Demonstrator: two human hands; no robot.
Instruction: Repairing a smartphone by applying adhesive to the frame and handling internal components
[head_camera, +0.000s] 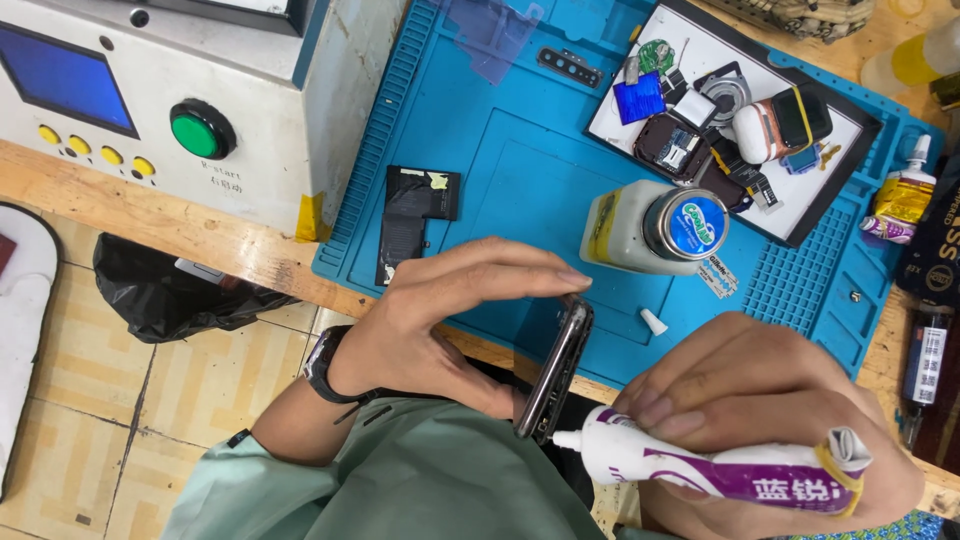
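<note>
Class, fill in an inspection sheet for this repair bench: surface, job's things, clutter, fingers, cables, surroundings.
Surface: blue work mat on a wooden bench.
Job's things: phone frame held on edge; white and purple glue tube, nozzle at the frame's lower end.
Clutter: capped white bottle, black flat part, tray of small parts, loose white cap.
Fingers: left hand grips the frame; right hand grips the tube.
Cables: nothing seen.
Surroundings: grey machine with green button, tiled floor.

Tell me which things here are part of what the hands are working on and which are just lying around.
In use:
- left hand holding the phone frame on edge
- right hand holding the white and purple glue tube

Lying about:
- round-lidded bottle
- tray of phone parts
- black battery
- small white cap
- grey machine
</note>
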